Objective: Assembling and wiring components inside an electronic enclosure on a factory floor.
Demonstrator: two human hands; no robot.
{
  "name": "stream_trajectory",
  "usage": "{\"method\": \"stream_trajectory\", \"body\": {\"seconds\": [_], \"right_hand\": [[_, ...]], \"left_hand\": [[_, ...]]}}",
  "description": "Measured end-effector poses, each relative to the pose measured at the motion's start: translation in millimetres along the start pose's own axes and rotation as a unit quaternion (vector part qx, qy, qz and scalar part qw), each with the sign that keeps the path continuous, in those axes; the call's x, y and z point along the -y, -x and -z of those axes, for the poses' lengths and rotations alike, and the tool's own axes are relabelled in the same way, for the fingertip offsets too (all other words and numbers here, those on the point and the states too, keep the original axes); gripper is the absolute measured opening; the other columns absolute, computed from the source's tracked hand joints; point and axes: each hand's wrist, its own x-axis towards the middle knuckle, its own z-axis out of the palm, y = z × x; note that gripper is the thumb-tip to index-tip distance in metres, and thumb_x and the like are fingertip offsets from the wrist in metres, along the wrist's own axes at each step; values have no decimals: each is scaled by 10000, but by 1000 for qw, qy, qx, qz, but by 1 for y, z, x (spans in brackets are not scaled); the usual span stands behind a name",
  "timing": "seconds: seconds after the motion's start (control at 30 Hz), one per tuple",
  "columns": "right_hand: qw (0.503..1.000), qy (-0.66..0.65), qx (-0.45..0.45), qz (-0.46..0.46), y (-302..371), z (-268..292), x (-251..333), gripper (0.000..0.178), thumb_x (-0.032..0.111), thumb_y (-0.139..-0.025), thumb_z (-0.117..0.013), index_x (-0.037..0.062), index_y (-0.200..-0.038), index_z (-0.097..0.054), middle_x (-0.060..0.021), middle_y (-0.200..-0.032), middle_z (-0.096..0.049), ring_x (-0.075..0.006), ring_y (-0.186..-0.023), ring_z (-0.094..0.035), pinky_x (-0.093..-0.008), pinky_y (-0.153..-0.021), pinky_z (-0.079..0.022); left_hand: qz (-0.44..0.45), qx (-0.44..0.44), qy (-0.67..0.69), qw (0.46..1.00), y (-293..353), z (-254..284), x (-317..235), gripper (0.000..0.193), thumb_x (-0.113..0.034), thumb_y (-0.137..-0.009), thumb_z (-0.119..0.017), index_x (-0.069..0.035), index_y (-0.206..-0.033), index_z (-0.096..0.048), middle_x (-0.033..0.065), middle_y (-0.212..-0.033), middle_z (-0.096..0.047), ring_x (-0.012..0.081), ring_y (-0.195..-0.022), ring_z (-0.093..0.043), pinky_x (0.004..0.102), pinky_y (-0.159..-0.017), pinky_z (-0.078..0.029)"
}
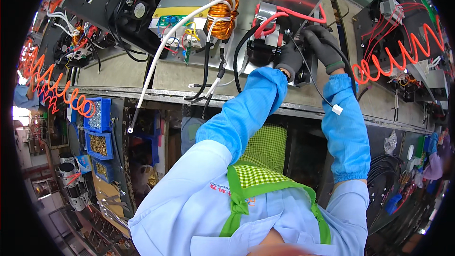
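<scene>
Both my hands wear dark grey gloves and work close together at the right side of a black transformer-like block [260,52] with thick red wires [271,22]. My left hand [290,58] is against the block's side, its fingers closed and partly hidden. My right hand [323,47] is just right of it, fingers bent inward in a pinch; what they hold is too small to make out. A thin black wire ending in a white connector [337,109] hangs between my forearms. A thicker black cable [350,64] runs over my right hand and down beside the wrist.
Left of the block, the metal chassis carries a copper-wound coil [222,16], a green circuit board [171,21], a fan [137,10] and a long white cable [163,50]. Orange coiled hoses [403,57] hang at both sides. Blue bins [98,144] of fasteners are at left.
</scene>
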Motion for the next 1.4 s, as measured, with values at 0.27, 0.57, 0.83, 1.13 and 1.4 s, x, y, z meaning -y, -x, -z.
{"method": "stream_trajectory", "body": {"seconds": [0.27,0.57,0.83,1.13,1.4], "right_hand": [[984,-4,-178,-17,-13,-29,-27,341,350,-839,-619,14,-879,-666,-182,-806,-648,-343,-772,-620,-427,-704,-467],[972,144,-183,24,-4,-35,-33,373,403,-869,-556,64,-1010,-623,-200,-948,-625,-385,-866,-591,-460,-728,-451],[968,140,-203,40,-7,-32,-17,360,391,-892,-532,50,-943,-635,-193,-858,-630,-383,-816,-599,-462,-700,-454],[972,106,-200,58,-6,-32,-8,360,378,-905,-512,55,-1010,-630,-199,-907,-633,-383,-850,-601,-443,-725,-465],[980,86,-169,53,-5,-36,3,397,395,-906,-504,39,-1019,-640,-223,-975,-626,-405,-941,-567,-461,-792,-436]], "left_hand": [[-11,4,33,999,2,-10,-1,261,-113,-828,-538,-16,-1048,-638,216,-1006,-644,358,-939,-621,379,-819,-484],[-12,43,96,994,10,-13,-1,317,-201,-896,-467,-34,-1136,-587,223,-1004,-635,391,-948,-604,407,-796,-476],[18,-66,-28,997,1,-14,9,356,-271,-880,-480,-60,-1154,-565,264,-1030,-606,436,-961,-584,479,-820,-475],[15,-69,-94,993,-3,-14,22,312,-272,-869,-498,-18,-1002,-620,262,-897,-626,445,-884,-590,494,-751,-468],[-2,-6,-56,998,-7,-4,20,276,-209,-866,-488,-36,-1030,-628,216,-885,-650,350,-835,-641,415,-749,-493]]}}
